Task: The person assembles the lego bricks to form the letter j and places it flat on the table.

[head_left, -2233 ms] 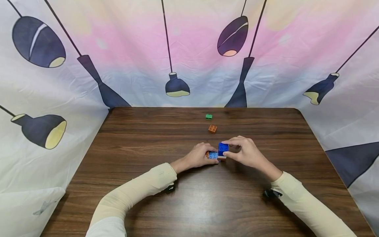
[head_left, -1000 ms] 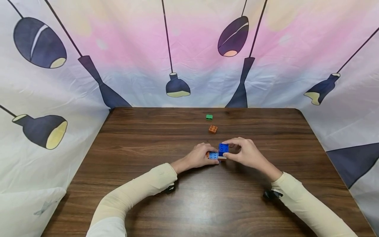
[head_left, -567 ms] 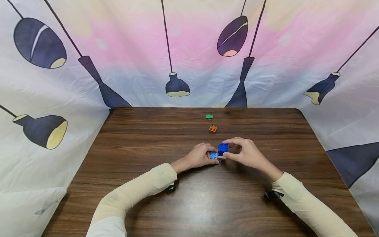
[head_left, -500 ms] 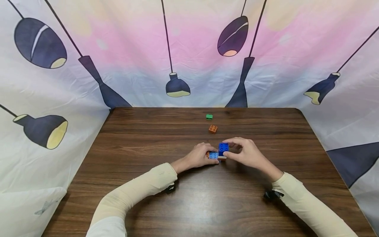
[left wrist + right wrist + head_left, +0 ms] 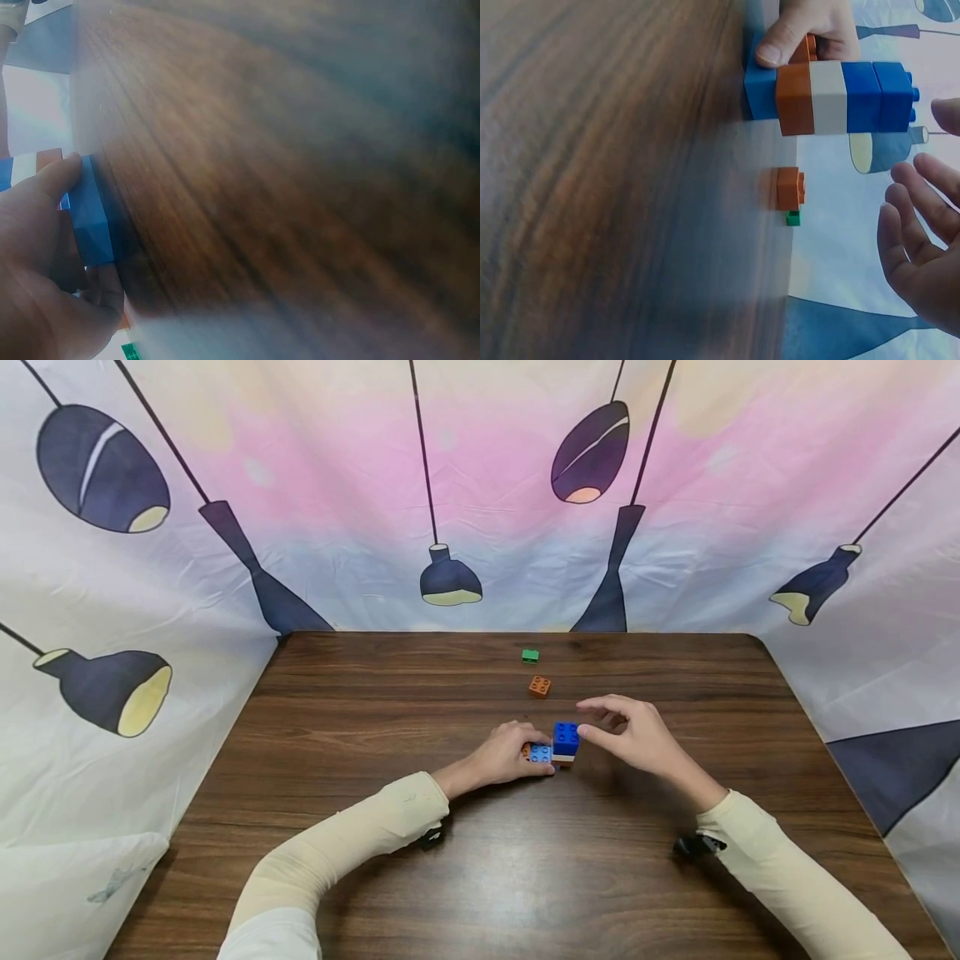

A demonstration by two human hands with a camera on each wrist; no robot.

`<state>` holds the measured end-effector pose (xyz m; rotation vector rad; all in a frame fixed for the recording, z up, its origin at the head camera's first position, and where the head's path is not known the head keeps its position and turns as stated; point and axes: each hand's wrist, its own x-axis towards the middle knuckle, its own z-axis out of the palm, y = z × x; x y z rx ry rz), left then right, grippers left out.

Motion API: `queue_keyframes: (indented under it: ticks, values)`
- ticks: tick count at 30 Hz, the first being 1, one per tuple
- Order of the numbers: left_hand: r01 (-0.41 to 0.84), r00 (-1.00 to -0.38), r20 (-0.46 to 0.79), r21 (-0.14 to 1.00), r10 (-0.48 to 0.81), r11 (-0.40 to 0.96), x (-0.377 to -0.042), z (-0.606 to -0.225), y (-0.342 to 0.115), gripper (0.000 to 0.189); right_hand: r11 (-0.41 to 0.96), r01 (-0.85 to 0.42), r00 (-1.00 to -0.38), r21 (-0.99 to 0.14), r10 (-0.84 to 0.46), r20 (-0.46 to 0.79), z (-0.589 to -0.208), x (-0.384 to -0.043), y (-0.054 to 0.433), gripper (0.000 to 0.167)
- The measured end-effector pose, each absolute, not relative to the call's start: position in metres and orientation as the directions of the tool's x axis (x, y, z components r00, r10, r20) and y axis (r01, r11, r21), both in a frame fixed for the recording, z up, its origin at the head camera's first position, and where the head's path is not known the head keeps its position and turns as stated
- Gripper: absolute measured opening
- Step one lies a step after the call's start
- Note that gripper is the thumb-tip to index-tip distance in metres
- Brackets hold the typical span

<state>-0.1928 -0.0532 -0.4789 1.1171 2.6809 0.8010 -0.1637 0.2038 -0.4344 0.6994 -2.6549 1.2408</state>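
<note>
Near the middle of the table, my left hand [image 5: 498, 756] grips the low end of a toy brick build between thumb and fingers. A light blue brick [image 5: 540, 753] and part of an orange brick [image 5: 526, 751] show between those fingers. The build's right end rises as a tower, seen sideways in the right wrist view: a blue base brick [image 5: 761, 91], an orange brick [image 5: 793, 99], a white brick [image 5: 829, 97] and two dark blue bricks [image 5: 877, 97], studs up. My right hand [image 5: 637, 735] is just right of the tower, fingers loosely bent and holding nothing.
Behind the build lie a loose orange brick [image 5: 539, 686] and, farther back, a small green brick [image 5: 530, 656]. The brown wooden table [image 5: 495, 877] ends at a fabric backdrop [image 5: 480, 468] printed with lamps.
My right hand has let go of the top dark blue brick and drawn back a little to the right. The brick stays on the tower. My left hand keeps its grip.
</note>
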Motion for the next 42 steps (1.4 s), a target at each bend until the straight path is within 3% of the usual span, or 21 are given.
queue_keyframes:
  ticks: [15,34,42]
  values:
    - [0.627,-0.720,0.080,0.502,0.690,0.596,-0.192,-0.478,-0.053,0.044,0.576,-0.419,-0.906,-0.702,-0.315,0.283,-0.429,-0.189,0.200,0.037]
    - [0.622,-0.722,0.055,0.487,0.689,0.613,-0.192,-0.478,-0.053,0.045,0.603,-0.337,-0.936,-0.723,-0.300,0.186,-0.450,-0.235,0.184,0.052]
    - [0.621,-0.725,0.053,0.483,0.687,0.618,-0.192,-0.478,-0.052,0.045,0.627,-0.309,-0.944,-0.715,-0.292,0.153,-0.461,-0.251,0.176,0.047]
